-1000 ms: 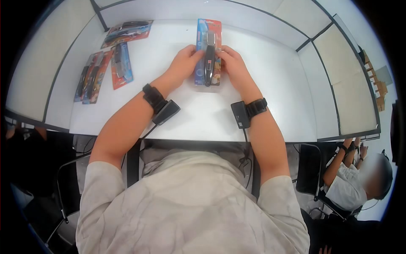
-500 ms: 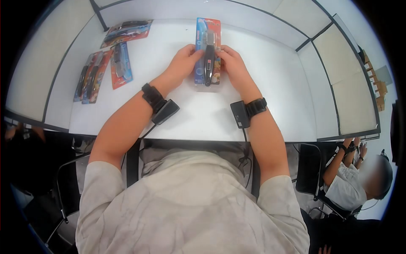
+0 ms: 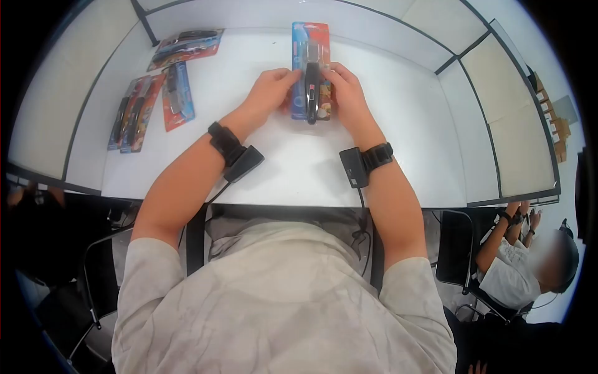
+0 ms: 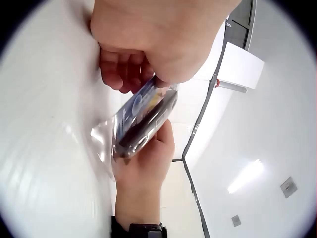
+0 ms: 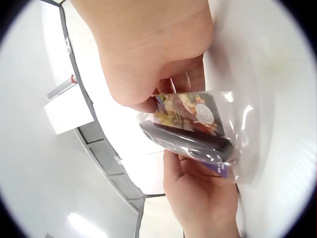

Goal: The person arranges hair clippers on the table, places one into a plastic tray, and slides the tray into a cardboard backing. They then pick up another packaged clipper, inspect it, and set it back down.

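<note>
Both hands hold one carded package [image 3: 311,71], a black-handled tool under clear plastic on a blue and red card, upright before the body. The left hand [image 3: 270,93] pinches its left edge, thumb on the front. On the opposite edge the right hand [image 3: 349,93] grips with its thumb in front. In the left wrist view the left hand [image 4: 153,39] curls its fingers behind the package [image 4: 143,119]. The right wrist view shows the right hand [image 5: 153,54] on the card's edge, and clear plastic [image 5: 242,134] stretching past the tool's end.
Several similar packages lie at the left of the white table [image 3: 398,156]: a pair [image 3: 134,115] at far left, one [image 3: 179,96] beside it, others [image 3: 187,48] behind. Pale partition panels [image 3: 380,40] surround the table. Another person [image 3: 517,268] sits at the right.
The held package has shifted slightly right and away from the body, both hands still gripping it. The packages at the left have not visibly moved.
</note>
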`<act>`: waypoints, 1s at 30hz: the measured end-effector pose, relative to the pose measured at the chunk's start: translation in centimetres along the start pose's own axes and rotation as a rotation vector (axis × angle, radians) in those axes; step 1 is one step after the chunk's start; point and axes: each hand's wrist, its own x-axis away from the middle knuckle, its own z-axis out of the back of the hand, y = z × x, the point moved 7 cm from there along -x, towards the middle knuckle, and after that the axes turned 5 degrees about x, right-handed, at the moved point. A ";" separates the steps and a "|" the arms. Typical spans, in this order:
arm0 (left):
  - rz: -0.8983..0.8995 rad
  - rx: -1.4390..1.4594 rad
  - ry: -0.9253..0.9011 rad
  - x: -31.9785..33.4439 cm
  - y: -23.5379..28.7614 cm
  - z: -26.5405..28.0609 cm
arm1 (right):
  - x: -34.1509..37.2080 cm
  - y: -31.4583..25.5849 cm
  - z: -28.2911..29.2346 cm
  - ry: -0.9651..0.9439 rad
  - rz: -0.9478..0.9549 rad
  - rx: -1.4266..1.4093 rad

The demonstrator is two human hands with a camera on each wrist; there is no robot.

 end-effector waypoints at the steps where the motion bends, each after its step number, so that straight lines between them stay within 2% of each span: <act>1: -0.022 0.000 0.013 0.1 0.1 -0.1 | 0.1 -0.1 -0.1 -0.006 -0.003 -0.012; 3: -0.068 0.002 0.039 0.3 0.4 -0.4 | 0.2 -0.2 -0.2 -0.016 -0.007 -0.032; 16: -0.053 0.022 -0.017 -0.2 -0.4 -0.2 | 0.3 0.1 -0.4 -0.022 -0.030 -0.051; 22: -0.105 0.015 0.054 -0.1 -0.3 -0.2 | -0.3 0.8 -0.1 -0.030 -0.029 -0.053; 28: -0.067 0.028 0.017 -0.2 -0.5 -0.1 | 0.0 0.5 -0.3 -0.043 -0.065 -0.011; 30: -0.107 0.020 0.054 -0.4 -0.4 -0.1 | -0.1 0.5 -0.2 -0.047 -0.060 0.006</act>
